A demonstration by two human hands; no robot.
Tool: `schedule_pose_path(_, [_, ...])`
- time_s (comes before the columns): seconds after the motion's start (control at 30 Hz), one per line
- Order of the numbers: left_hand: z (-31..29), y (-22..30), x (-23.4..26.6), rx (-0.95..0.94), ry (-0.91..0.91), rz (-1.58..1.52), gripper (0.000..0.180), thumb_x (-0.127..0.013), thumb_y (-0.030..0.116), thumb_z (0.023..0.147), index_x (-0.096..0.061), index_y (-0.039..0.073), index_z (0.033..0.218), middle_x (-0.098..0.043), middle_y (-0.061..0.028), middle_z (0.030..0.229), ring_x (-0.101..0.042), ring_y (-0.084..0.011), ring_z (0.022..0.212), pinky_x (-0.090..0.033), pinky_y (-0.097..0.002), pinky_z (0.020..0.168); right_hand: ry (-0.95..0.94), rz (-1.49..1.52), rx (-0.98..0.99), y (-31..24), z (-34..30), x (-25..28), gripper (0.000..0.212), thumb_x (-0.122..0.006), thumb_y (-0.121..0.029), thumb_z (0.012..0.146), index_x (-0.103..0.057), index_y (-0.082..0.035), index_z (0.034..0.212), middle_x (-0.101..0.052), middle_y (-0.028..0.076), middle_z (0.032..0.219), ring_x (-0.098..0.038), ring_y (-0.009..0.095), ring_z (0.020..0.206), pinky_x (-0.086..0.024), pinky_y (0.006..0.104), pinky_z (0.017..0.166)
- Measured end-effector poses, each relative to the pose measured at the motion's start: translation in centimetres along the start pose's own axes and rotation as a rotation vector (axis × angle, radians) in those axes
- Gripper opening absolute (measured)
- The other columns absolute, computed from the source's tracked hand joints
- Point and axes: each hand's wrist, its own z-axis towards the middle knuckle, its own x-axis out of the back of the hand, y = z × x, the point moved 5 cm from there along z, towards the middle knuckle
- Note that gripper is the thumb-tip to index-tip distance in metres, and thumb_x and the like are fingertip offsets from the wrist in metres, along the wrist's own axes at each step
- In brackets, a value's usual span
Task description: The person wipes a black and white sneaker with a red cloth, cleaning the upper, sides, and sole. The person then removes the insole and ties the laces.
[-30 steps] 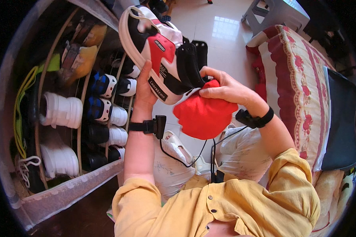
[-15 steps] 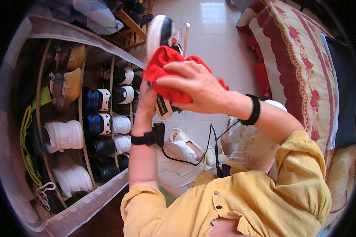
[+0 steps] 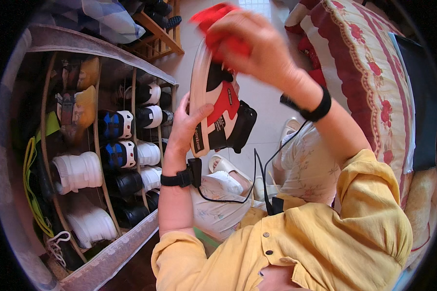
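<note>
A white, black and red sneaker [image 3: 223, 106] is held up on its side, sole edge facing left and heel toward me. My left hand [image 3: 185, 121] grips it from the left, thumb laid over the pale sole edge and the other fingers hidden behind it. At the toe end, my right hand [image 3: 252, 46] clutches a red cloth [image 3: 223, 29] against the shoe's upper edge. Motion blurs this hand and the cloth somewhat. Each wrist wears a black strap with a cable.
To the left stands a fabric-sided shoe rack [image 3: 102, 63] with several pairs of shoes, among them white sneakers [image 3: 77, 171]. A wooden stand [image 3: 155, 41] is at the back. A bed with a floral cover [image 3: 359, 87] lies to the right. Below are my sandalled feet [image 3: 226, 169].
My right hand has moved the red cloth up and away toward the toe, uncovering the shoe's side. The shoe has turned so its red and black side shows.
</note>
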Motion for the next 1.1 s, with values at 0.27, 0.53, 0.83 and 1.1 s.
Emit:
schedule_pose_path(0.27, [-0.8, 0.2, -0.2, 0.005, -0.089, -0.210, 0.061, -0.077, 0.025, 0.089, -0.050, 0.000, 0.138, -0.067, -0.0114, 0.119, -0.068, -0.0185, 0.102, -0.056, -0.0310, 0.089, -0.068, -0.016, 0.031, 0.7, -1.1, -2.1, 0.035, -0.075, -0.015, 0.080, -0.070, -0.020, 0.114, -0.064, 0.010, 0.121, -0.063, 0.032, 0.112, -0.052, 0.0409, 0.097])
schedule_pose_path(0.53, [-2.0, 0.7, 1.5, -0.170, -0.122, -0.635, 0.058, -0.054, 0.043, 0.103, -0.051, 0.002, 0.144, -0.063, -0.0124, 0.136, -0.062, -0.0259, 0.122, -0.046, -0.0406, 0.109, -0.082, 0.626, -0.799, 10.0, -3.3, -1.4, 0.029, -0.069, -0.027, 0.097, -0.069, -0.016, 0.124, -0.071, 0.008, 0.115, -0.071, 0.019, 0.098, -0.061, 0.0322, 0.080])
schedule_pose_path(0.83, [1.1, 0.8, -1.3, -0.102, -0.092, -0.661, 0.067, -0.041, 0.060, 0.105, -0.043, 0.014, 0.153, -0.054, -0.0083, 0.147, -0.053, -0.0249, 0.132, -0.040, -0.0419, 0.115, -0.286, 0.768, -0.844, 3.8, -2.8, -3.7, 0.033, -0.073, -0.031, 0.095, -0.069, -0.013, 0.122, -0.069, 0.003, 0.116, -0.064, 0.013, 0.104, -0.054, 0.0293, 0.093])
schedule_pose_path(1.1, [2.5, 0.0, 0.6, -0.082, 0.041, -0.573, 0.077, -0.048, 0.069, 0.098, -0.045, 0.015, 0.151, -0.057, -0.0101, 0.144, -0.055, -0.0268, 0.131, -0.043, -0.0428, 0.113, -0.576, 0.762, -1.001, 3.2, -4.1, -2.0, 0.050, -0.055, -0.052, 0.102, -0.070, -0.005, 0.101, -0.069, 0.002, 0.087, -0.063, 0.008, 0.073, -0.054, 0.0227, 0.065])
